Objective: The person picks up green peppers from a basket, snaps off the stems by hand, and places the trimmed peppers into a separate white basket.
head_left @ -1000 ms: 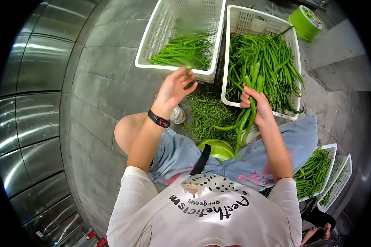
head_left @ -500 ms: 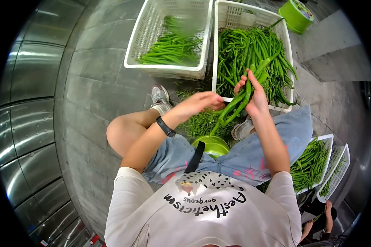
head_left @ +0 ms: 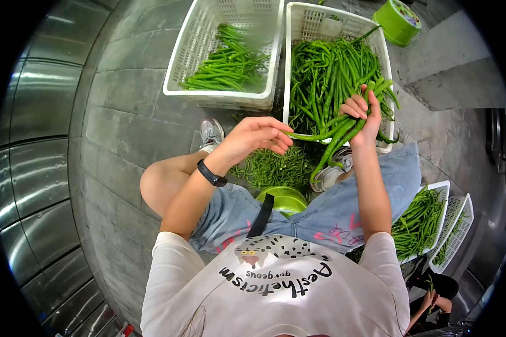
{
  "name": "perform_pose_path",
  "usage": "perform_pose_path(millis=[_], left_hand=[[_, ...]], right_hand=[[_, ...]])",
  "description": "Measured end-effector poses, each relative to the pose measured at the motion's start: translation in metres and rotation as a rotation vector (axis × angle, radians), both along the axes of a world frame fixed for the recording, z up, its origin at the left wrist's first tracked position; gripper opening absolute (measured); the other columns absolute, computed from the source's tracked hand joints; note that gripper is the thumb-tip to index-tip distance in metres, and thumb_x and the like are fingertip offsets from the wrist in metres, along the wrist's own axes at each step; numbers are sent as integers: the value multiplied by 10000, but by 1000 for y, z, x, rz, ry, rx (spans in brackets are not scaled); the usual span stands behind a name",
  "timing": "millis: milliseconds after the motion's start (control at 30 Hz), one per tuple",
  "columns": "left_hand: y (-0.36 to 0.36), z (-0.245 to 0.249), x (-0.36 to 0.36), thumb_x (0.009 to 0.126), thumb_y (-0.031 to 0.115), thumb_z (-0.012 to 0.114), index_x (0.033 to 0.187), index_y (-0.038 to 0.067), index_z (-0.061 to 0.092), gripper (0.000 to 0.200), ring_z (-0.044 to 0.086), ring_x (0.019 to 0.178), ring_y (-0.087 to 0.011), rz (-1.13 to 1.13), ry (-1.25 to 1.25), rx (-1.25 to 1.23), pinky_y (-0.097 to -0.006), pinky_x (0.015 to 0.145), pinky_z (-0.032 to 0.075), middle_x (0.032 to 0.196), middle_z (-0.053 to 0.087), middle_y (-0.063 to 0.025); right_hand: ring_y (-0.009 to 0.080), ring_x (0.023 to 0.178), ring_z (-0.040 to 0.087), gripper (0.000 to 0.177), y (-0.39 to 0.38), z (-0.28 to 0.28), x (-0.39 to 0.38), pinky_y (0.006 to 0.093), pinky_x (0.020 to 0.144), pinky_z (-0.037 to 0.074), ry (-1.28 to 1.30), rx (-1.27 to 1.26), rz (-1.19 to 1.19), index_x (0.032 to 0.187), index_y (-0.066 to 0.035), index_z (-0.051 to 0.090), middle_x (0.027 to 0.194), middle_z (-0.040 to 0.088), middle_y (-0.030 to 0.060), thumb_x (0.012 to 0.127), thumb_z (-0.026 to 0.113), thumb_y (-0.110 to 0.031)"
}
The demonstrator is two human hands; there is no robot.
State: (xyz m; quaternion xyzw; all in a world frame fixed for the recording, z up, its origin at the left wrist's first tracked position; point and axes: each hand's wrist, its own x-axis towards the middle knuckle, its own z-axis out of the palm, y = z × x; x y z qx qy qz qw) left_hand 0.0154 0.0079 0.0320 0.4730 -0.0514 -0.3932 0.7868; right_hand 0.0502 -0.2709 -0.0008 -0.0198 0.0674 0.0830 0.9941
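the thumb and forefinger of the left hand are drawn together on the thin tip of one long green pepper, its other end reaching over to the right hand. the left hand's other fingers are loosely bent. the right hand's fingers curl around a bunch of long green peppers, whose thicker ends poke out above the grip while the thin ends hang down to the left over the near rim of a white crate. that crate holds a heap of similar peppers. a black wristband circles the left wrist.

just beside, to the left, stands a second white crate with fewer peppers lying in it; part of the view there is blurred. on the floor in front of the crates, between the two shoes, small green pieces are piled, and nearer the body sits a round green object. beyond the right knee are a white basket of peppers and another white basket beside it. at the lower right, another person's hand holds something thin and green. a green tub-like object stands past the far right crate corner.
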Motion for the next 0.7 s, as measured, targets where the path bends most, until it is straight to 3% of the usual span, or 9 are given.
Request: perform_pose_path(millis=[200, 300, 367, 433, 500, 533, 633, 700], left_hand=[[-3, -7, -6, 905, 111, 572, 1024, -13, 612, 176, 655, 786, -173, 43, -104, 164, -295, 722, 536, 886, 676, -105], [-5, -16, -8, 871, 110, 621, 948, 12, 621, 124, 657, 743, -161, 73, -467, 573, -286, 680, 527, 821, 681, -90], [-1, -14, -6, 805, 179, 673, 867, 33, 596, 176, 643, 705, -221, -13, -896, 1047, -330, 620, 507, 766, 641, -106], [6, -29, -7, 785, 253, 682, 897, 52, 585, 250, 625, 800, -263, -132, -1167, 1376, -389, 654, 500, 845, 625, -102], [13, -40, -11, 772, 286, 685, 940, 61, 587, 298, 603, 879, -276, -274, -1163, 1563, -414, 701, 490, 901, 608, -103], [15, -41, -12, 766, 303, 686, 962, 65, 588, 324, 591, 919, -283, -352, -1155, 1648, -426, 725, 485, 929, 599, -103], [27, -27, -7, 753, 314, 687, 961, 64, 595, 338, 570, 954, -292, -331, -967, 1496, -437, 752, 461, 950, 591, -104], [39, -14, -2, 755, 301, 683, 956, 69, 598, 318, 573, 908, -272, -161, -1000, 1499, -406, 718, 450, 911, 590, -89]], right_hand=[[75, 526, 358, 165, 5, 4, -1, 233, 555, 352, -37, -115, 27, 1043, -54, 540, 635, 370, -14, 929, 500, -168], [111, 629, 382, 206, 10, 5, -2, 267, 651, 365, -35, -251, 46, 1094, -42, 497, 726, 386, 11, 900, 512, -109], [121, 645, 393, 224, 14, 8, 1, 276, 673, 371, -16, -298, 60, 1117, -43, 486, 751, 403, 16, 897, 505, -84], [114, 660, 421, 251, 27, 29, 10, 295, 666, 396, -6, -527, 39, 1164, -62, 472, 808, 453, 15, 914, 492, -71], [109, 647, 429, 248, 50, 55, 28, 284, 628, 396, -53, -826, 1, 1165, -70, 470, 830, 470, 17, 918, 496, -76], [94, 617, 425, 242, 58, 60, 42, 269, 598, 388, -156, -758, 39, 1167, -67, 474, 804, 449, 11, 926, 486, -87], [58, 475, 384, 262, 86, 79, 87, 221, 476, 355, -473, -186, 343, 1161, -2, 467, 709, 408, 4, 975, 434, -182], [58, 407, 405, 291, 115, 90, 108, 194, 378, 333, -560, 115, 451, 1079, 19, 442, 626, 419, 11, 965, 482, -246]])
